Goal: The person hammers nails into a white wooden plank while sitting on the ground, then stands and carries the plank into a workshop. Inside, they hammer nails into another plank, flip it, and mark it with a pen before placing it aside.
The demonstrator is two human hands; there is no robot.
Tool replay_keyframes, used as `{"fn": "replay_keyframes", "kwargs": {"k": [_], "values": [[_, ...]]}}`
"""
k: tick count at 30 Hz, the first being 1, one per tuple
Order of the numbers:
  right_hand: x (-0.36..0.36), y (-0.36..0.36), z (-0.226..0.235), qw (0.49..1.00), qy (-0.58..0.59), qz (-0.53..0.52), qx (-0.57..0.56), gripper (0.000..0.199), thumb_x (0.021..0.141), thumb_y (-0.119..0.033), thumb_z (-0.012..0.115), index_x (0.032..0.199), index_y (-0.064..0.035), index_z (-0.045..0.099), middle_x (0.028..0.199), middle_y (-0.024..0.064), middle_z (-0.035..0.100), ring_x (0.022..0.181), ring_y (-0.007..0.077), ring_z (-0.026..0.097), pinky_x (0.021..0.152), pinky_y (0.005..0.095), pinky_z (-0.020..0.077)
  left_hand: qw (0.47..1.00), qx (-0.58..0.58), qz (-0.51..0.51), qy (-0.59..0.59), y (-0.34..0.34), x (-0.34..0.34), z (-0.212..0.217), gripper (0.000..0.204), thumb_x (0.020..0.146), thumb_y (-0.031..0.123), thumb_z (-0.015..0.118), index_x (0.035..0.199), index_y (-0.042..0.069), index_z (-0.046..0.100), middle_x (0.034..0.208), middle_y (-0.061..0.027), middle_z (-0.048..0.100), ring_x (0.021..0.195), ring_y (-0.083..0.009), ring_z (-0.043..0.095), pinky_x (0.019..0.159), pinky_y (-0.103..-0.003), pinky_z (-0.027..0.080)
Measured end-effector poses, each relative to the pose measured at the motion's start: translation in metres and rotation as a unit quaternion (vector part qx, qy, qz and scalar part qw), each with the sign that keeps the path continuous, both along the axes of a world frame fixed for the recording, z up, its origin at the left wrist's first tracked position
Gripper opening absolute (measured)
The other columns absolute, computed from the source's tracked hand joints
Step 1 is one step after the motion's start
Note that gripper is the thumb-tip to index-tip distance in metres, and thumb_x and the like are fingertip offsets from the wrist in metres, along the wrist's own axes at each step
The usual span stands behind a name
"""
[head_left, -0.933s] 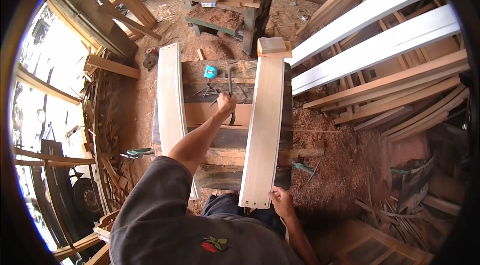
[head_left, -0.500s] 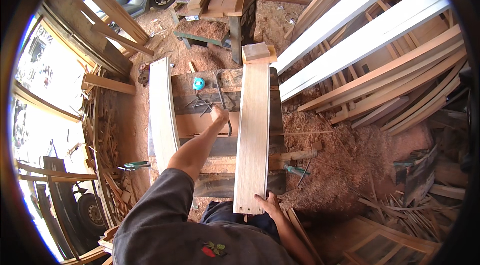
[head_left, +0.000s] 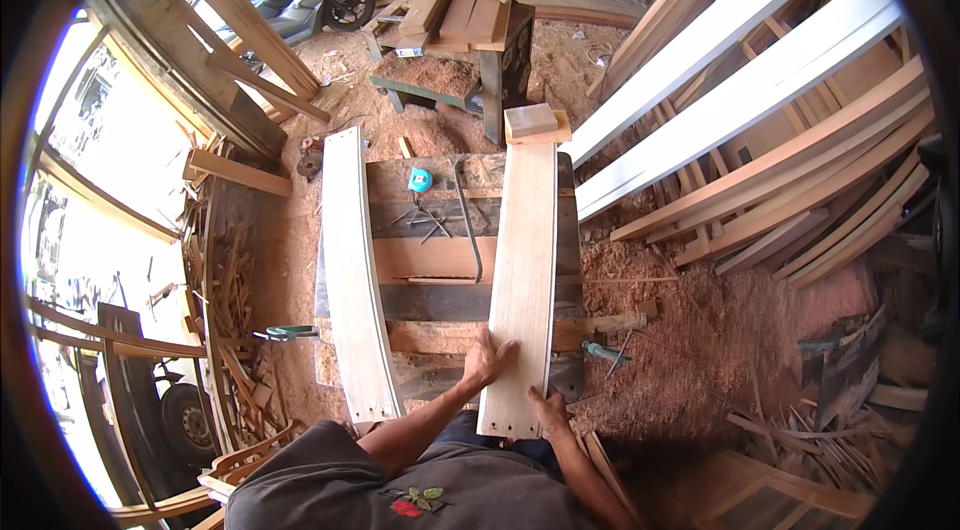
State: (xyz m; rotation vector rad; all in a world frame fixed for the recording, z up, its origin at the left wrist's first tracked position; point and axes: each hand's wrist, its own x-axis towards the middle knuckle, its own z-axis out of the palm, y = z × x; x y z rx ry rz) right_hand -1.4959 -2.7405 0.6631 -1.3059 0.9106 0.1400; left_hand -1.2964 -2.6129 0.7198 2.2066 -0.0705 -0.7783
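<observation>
A long pale wooden board (head_left: 522,270) lies lengthwise in front of me on the dark slatted bench, with several small dark holes at its near end. My left hand (head_left: 488,362) is closed on its left edge, thumb lying on the top face. Lower down, my right hand (head_left: 548,412) grips the right edge near the end, its fingers partly hidden by the wood. A matching board (head_left: 350,270) lies to the left. Between the boards are a thin dark hooked metal bar (head_left: 468,225), a blue tape measure (head_left: 420,180) and several thin dark rods (head_left: 428,220).
A wood block (head_left: 530,119) rests at the board's far end. Green-handled clamps (head_left: 290,332) (head_left: 605,353) stick out at both bench sides. Beyond stands a worktable (head_left: 490,80) stacked with planks. Long white beams (head_left: 740,100) and stacked timber lean at right; shavings cover the floor.
My left hand has left the hooked metal bar and come back toward me onto the near part of the board. My right hand stays at the board's near end. The view has shifted slightly.
</observation>
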Motion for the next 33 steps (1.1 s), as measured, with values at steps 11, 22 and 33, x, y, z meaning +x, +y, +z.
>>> {"fn": "replay_keyframes", "kwargs": {"k": [11,22,33], "values": [[0.144,-0.014,0.223,0.986,-0.06,0.032,-0.154,0.052,0.089,-0.036,0.082,0.112,0.009,0.068,0.105,0.0249,0.075,0.093,0.0337,0.074,0.084,0.0433,0.0575,0.973,-0.169,0.07,0.138,-0.023,0.13,0.091,0.099,0.09,0.073,0.071,0.132,-0.014,0.052,0.119,-0.0302,0.065,0.105,-0.0328,0.069,0.087,-0.042,0.06],[0.142,0.046,0.2,0.924,-0.074,0.149,-0.346,0.065,0.082,-0.019,0.079,0.128,0.0043,0.039,0.109,0.0312,0.069,0.096,0.0479,0.072,0.087,0.0527,0.0592,0.824,-0.431,0.195,0.311,-0.019,0.08,0.001,0.08,0.104,0.072,0.048,0.149,0.007,0.056,0.134,-0.0085,0.066,0.113,-0.0206,0.065,0.098,-0.037,0.056],[0.093,0.014,0.151,0.892,-0.088,0.177,-0.408,0.071,0.082,-0.014,0.081,0.136,0.0056,0.039,0.126,0.0369,0.061,0.113,0.052,0.065,0.094,0.0552,0.0543,0.978,-0.181,0.052,-0.093,-0.045,0.124,-0.011,0.084,0.097,0.069,0.063,0.132,-0.007,0.058,0.11,-0.0288,0.068,0.098,-0.0364,0.069,0.085,-0.047,0.055]]}}
